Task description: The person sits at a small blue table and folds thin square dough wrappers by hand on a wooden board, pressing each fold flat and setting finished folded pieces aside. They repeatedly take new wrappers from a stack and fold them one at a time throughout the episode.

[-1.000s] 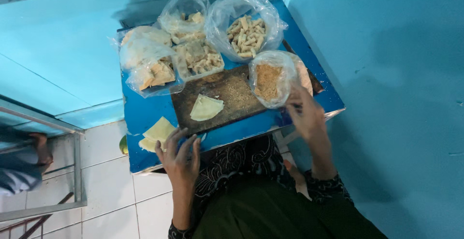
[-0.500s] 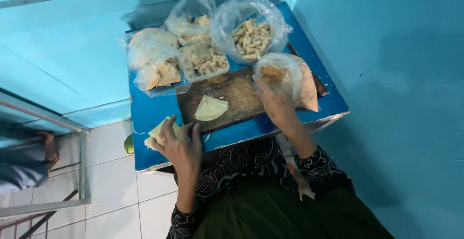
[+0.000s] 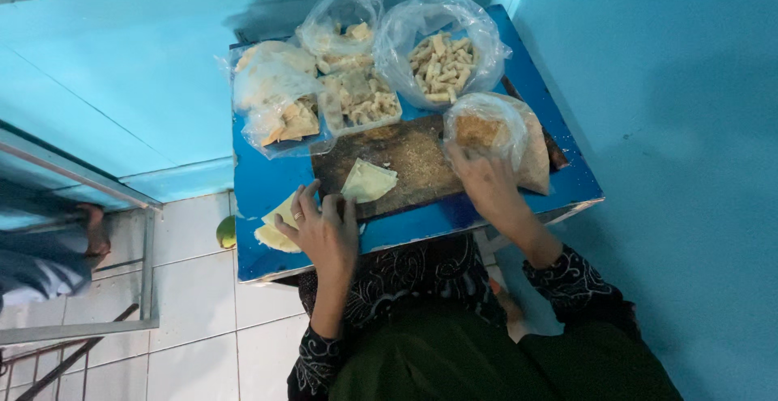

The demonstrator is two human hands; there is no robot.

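My left hand [image 3: 326, 227] rests on a stack of pale yellow wrapper sheets [image 3: 275, 221] at the blue table's near left, fingers spread over them. One folded wrapper [image 3: 369, 180] lies on the dark wooden board [image 3: 413, 158], just right of that hand. My right hand [image 3: 485, 180] reaches into the mouth of a clear bag of brown crumbs [image 3: 486, 129] on the board's right end; its fingertips are hidden by the plastic.
At the back of the blue table [image 3: 421, 223] stand a bag of small rolled pieces [image 3: 442, 56], a tray of filling [image 3: 359, 101] and bags of folded pastries [image 3: 279, 109]. A green fruit [image 3: 226, 231] lies on the tiled floor. Another person's foot [image 3: 93, 231] shows at left.
My right hand moved from the table's right edge up to the crumb bag. The left hand shifted slightly right on the wrapper stack. The camera view drifted a little.
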